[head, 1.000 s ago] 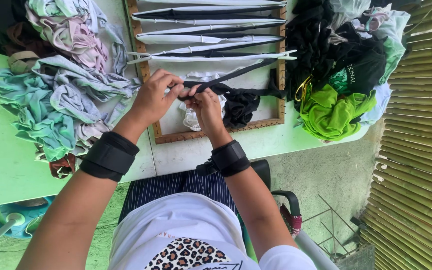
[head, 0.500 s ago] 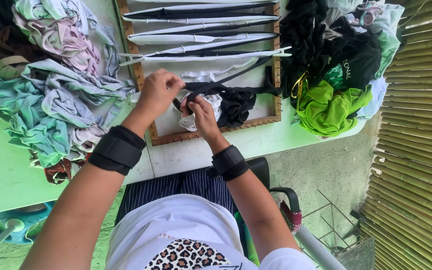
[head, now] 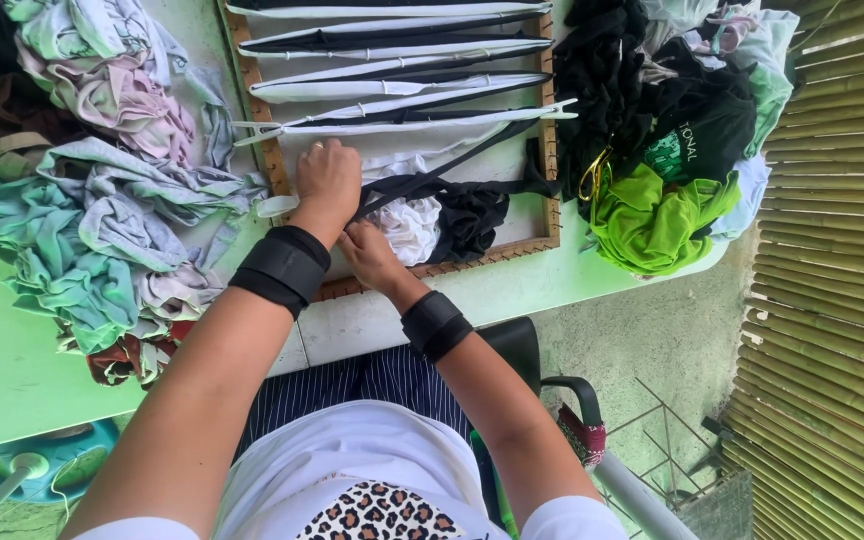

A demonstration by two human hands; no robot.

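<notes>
Hemmed in left by heaped pastel rags point(head: 102, 220), right by black cloth point(head: 642, 90) and a green shirt point(head: 657, 225). Stretched strips point(head: 402, 85) barring the upper frame point(head: 549, 180). Bare bench point(head: 12, 370) open at near left.

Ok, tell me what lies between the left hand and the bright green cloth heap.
In the head view, between the left hand and the bright green cloth heap lie a white rag bundle, black fabric and the wooden frame's side rail.

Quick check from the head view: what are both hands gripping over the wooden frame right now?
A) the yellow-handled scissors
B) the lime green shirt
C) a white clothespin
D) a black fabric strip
D: the left hand and right hand pinch the black fabric strip that runs across the wooden frame.
</notes>
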